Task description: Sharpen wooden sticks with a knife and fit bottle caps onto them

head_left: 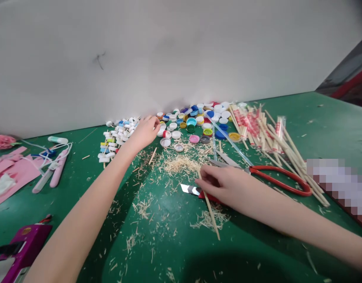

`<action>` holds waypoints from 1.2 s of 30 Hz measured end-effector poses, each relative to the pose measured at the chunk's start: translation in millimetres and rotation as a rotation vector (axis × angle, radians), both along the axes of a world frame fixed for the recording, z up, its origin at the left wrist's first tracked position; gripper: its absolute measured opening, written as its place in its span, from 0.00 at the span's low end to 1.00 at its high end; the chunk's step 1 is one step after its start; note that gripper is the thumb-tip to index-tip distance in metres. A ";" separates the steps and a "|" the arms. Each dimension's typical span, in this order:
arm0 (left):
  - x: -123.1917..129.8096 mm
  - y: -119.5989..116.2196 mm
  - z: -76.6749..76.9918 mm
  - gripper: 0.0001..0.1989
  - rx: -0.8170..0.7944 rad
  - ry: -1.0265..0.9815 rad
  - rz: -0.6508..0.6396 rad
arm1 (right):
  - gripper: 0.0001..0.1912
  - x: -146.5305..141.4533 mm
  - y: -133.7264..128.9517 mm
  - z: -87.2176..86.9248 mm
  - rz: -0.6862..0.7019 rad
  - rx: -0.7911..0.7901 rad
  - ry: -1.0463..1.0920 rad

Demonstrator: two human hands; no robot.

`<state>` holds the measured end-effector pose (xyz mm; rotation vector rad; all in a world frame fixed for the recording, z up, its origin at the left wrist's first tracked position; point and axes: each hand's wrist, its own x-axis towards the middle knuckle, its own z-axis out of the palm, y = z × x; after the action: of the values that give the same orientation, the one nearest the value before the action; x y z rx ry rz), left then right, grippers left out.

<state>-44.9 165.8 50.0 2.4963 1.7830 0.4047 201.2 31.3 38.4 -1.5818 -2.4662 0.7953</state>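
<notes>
My left hand [149, 128] reaches to the back of the table, between white caps threaded on short sticks [119, 135] and a pile of loose bottle caps [191, 122]. Its fingers are curled, and whatever they may hold is hidden. My right hand [218, 180] pinches a thin wooden stick [212, 216] that slants toward me. Beneath that hand lies a red utility knife [209, 197], its blade [190, 190] out and pointing left; whether the palm grips it I cannot tell. Just behind are scissors with red handles [283, 179], partly covered by the hand.
Wood shavings [181, 164] litter the green table [331, 129]. More wooden sticks [299, 157] and red-printed wrappers [252, 124] lie at right. A pink glue gun [59, 168], pink sheets [14, 171] and a purple box [27, 243] are at left. A pale wall [169, 51] stands behind.
</notes>
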 end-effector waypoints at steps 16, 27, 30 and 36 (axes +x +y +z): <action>48.5 65.3 -2.5 0.19 -0.134 0.257 -0.199 | 0.15 -4.2 -5.7 12.5 0.063 0.088 -0.093; 42.1 56.5 -14.9 0.18 -0.135 0.220 -0.163 | 0.13 -2.6 -8.8 7.2 0.147 0.120 -0.097; 44.8 60.2 -14.7 0.13 -0.148 0.175 -0.142 | 0.13 -1.3 -8.1 7.3 0.151 0.126 -0.098; 43.7 38.1 -1.8 0.12 -0.071 -0.045 -0.158 | 0.13 0.6 -8.8 9.6 0.148 0.117 -0.129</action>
<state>-1.1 203.9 48.2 2.5345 1.5420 0.3781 201.8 22.5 48.0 -1.4681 -2.6921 0.5704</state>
